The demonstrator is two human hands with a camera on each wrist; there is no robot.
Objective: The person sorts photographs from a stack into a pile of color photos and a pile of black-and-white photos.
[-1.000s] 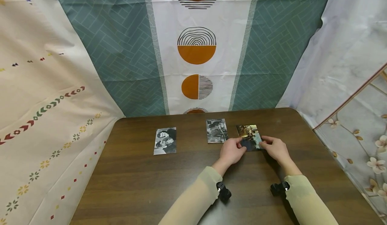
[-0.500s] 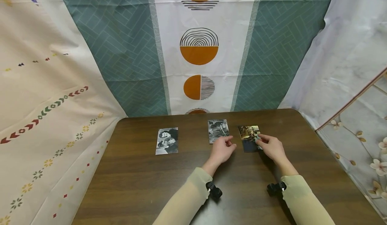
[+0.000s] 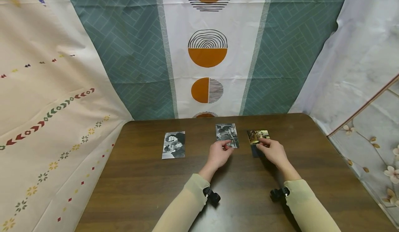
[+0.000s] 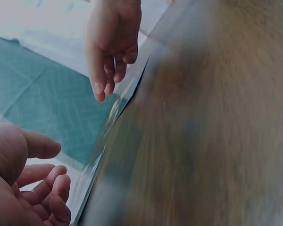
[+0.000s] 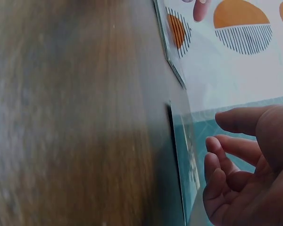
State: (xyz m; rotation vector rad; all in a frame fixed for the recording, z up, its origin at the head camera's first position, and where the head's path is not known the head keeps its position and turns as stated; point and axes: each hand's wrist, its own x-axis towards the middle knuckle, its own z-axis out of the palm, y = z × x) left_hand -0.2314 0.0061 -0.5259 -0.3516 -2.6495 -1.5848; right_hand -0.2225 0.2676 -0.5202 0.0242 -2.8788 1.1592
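My left hand [image 3: 219, 154] hovers at the lower edge of a black-and-white photo card [image 3: 225, 132], covering its bottom corner in the head view. In the left wrist view that hand [image 4: 30, 188] has loosely bent fingers with nothing between them. My right hand [image 3: 273, 151] is over the right side of a coloured photo card [image 3: 254, 137], hiding part of it. The right wrist view shows the right hand [image 5: 250, 165] above the table with its thumb and fingers apart, holding nothing. A second black-and-white card [image 3: 173, 145], picturing people, lies farther left, away from both hands.
The brown wooden table [image 3: 134, 187] reaches back to a green and white patterned cloth [image 3: 140, 51]. A cream cloth [image 3: 40, 121] hangs at the left and a floral one [image 3: 371, 128] at the right. Small black cameras sit on both wrists.
Both hands have moved left: the left hand went from the coloured card to the middle card, the right hand from the coloured card's right edge to over it. The cards lie in the same arrangement.
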